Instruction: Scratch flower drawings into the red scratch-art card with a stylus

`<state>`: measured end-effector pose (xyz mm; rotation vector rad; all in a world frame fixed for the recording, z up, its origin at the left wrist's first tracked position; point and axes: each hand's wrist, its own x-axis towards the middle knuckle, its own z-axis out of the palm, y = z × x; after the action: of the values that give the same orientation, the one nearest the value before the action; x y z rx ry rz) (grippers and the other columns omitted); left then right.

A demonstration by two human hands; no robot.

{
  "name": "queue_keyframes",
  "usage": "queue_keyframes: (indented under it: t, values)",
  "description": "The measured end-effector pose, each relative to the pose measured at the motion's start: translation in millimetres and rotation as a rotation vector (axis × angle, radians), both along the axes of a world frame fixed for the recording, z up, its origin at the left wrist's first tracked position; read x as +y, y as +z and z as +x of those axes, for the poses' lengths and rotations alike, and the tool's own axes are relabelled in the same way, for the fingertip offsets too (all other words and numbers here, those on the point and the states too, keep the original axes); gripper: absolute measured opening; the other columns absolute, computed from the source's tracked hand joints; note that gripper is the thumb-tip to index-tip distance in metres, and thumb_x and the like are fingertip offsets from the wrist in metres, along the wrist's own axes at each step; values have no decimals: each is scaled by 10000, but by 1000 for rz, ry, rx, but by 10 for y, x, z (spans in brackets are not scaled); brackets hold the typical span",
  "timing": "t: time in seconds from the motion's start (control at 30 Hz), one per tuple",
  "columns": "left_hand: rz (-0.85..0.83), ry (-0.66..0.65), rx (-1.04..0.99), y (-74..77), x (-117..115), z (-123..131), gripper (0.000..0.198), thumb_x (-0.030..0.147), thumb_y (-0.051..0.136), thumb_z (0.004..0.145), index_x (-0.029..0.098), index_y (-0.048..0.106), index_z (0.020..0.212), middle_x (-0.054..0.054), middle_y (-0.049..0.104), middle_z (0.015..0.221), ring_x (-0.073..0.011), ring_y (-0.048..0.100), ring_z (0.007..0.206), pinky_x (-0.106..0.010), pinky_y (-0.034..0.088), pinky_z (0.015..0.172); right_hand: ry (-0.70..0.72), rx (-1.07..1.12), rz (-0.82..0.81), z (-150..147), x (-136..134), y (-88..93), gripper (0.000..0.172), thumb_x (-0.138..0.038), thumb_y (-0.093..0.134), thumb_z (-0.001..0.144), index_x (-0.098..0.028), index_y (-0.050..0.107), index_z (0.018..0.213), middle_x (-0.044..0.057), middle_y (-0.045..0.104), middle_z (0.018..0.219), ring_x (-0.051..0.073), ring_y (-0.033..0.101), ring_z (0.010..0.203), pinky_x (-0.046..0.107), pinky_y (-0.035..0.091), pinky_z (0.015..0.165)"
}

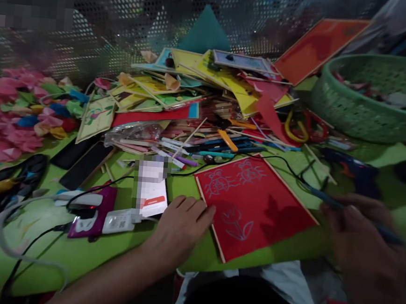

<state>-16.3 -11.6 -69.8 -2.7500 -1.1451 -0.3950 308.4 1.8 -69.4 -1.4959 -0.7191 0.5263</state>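
A red card edged with thin pale sticks lies on the table before me. Light blue outlines of two small whiskered figures and a tulip-like flower are drawn on it. My left hand rests palm down at the card's left edge, thumb beside the border and fingers bent over the table near a lit phone. To the right of the card, my right hand is closed around a blue pen, held above the table with its front end pointing left. The hand is dim and slightly blurred.
Behind the card lie several pens, an orange cutter and a pile of framed cards. A green basket and a glue gun stand right. Left are a purple power strip, cables and paper flowers.
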Motion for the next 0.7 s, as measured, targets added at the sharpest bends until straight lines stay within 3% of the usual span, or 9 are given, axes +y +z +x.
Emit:
queue_keyframes:
  t: [0.13, 0.37, 0.53, 0.7]
  values:
    - [-41, 5, -43, 23, 38, -9, 171, 190, 615, 979, 191, 650, 1147, -32, 705, 938, -192, 645, 830, -366, 473, 724, 316, 122, -19, 97, 117, 45, 320, -377, 902, 543, -180, 772, 760, 85, 705, 631, 159, 563, 493, 266, 389, 438]
    - [-117, -63, -117, 43, 134, -86, 171, 225, 602, 996, 203, 674, 1150, -23, 703, 937, -183, 659, 819, -338, 497, 725, 796, -9, -154, 132, 382, -73, 321, -437, 935, 663, -181, 760, 745, 15, 652, 594, 132, 550, 464, 251, 396, 419]
    - [-205, -91, -114, 95, 185, -154, 210, 255, 573, 1015, 217, 683, 1189, -31, 713, 958, -188, 670, 833, -329, 506, 728, 859, -95, -186, 135, 326, -98, 213, -411, 856, 821, -245, 721, 827, -14, 639, 630, 134, 537, 521, 263, 412, 470]
    - [-247, -108, -133, 154, 217, -164, 238, 253, 529, 1032, 214, 687, 1205, -37, 716, 967, -187, 676, 837, -321, 517, 719, 887, -193, -202, 113, 291, -50, 255, -452, 826, 839, -244, 684, 803, -7, 623, 630, 147, 521, 528, 283, 385, 471]
